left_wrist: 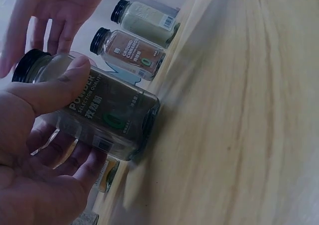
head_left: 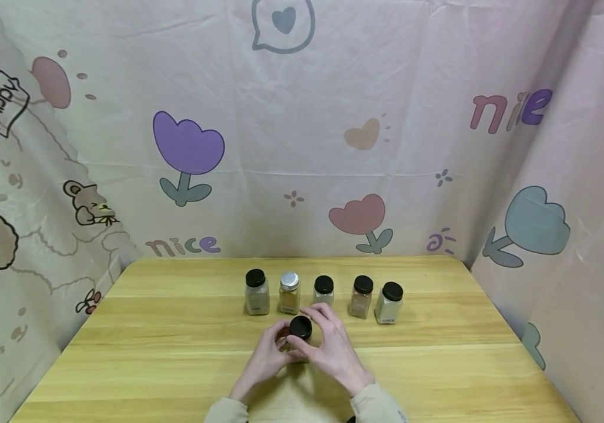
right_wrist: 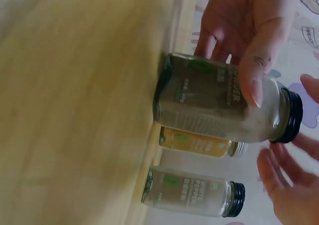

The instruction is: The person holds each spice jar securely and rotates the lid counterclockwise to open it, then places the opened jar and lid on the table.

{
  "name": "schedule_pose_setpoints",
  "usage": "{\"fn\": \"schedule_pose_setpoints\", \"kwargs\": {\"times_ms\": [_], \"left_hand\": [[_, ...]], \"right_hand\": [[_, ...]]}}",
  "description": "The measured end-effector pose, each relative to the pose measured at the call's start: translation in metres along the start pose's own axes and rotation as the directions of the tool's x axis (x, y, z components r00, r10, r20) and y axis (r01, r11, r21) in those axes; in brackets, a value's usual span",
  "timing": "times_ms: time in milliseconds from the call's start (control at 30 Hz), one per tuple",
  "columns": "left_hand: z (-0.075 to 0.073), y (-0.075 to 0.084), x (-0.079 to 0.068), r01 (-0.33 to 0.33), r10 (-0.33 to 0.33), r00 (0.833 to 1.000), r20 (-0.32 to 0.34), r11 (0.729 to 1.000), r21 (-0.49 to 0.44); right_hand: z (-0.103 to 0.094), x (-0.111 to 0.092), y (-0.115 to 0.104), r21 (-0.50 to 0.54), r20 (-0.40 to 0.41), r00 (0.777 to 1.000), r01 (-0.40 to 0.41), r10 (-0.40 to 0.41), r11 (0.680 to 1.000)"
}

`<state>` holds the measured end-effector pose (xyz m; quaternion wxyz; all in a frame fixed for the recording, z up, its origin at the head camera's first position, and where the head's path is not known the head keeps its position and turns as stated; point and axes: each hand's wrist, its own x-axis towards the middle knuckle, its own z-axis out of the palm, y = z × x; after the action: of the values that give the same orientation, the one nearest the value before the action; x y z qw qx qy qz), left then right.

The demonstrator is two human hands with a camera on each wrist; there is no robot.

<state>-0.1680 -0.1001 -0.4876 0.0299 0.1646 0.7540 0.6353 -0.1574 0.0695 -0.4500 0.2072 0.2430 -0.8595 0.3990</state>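
My left hand (head_left: 267,358) grips a square glass spice jar (left_wrist: 117,110) of brown powder, its thumb across the label and its fingers on the opposite side. The label reads "POWDER" with Chinese characters. The jar stands upright, its base close to the wooden table. My right hand (head_left: 334,349) arches around the black lid (right_wrist: 291,115), thumb and fingers spread on either side with gaps showing in the right wrist view. Behind the hands stands a white pepper jar (right_wrist: 192,192), partly hidden in the head view.
In a row behind stand a grey-white jar (head_left: 257,299), a silver-lidded yellow jar (head_left: 289,299), a ground cinnamon jar (head_left: 360,302) and a pale jar (head_left: 389,308). The wooden table (head_left: 154,329) ends at a printed curtain (head_left: 281,117) at the back and sides.
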Motion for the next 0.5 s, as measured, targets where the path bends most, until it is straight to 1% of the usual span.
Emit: {"fn": "schedule_pose_setpoints", "kwargs": {"times_ms": [100,233,333,400,500], "left_hand": [[0.0016,0.0014,0.0010,0.016,-0.016,1.000,-0.006,1.000,-0.009],[0.0022,0.0031,0.0006,0.019,-0.019,1.000,-0.016,1.000,0.006],[0.0021,0.0031,0.0001,0.016,-0.015,1.000,-0.023,1.000,0.021],[0.0018,0.0029,-0.0006,0.013,-0.013,1.000,-0.023,1.000,0.020],[0.0012,0.0015,-0.0015,-0.009,0.009,1.000,-0.019,1.000,0.028]], "right_hand": [[0.0027,0.0003,-0.0013,-0.035,-0.061,0.998,-0.018,0.015,0.999],[0.0038,0.0004,-0.0021,-0.043,-0.113,0.994,0.009,-0.013,0.999],[0.0022,0.0007,-0.0023,-0.009,-0.099,0.995,0.021,-0.022,1.000],[0.0007,0.0008,-0.0023,0.016,-0.071,0.997,0.016,-0.015,1.000],[-0.0012,0.0005,-0.0016,0.050,-0.020,1.000,0.004,-0.003,0.999]]}}
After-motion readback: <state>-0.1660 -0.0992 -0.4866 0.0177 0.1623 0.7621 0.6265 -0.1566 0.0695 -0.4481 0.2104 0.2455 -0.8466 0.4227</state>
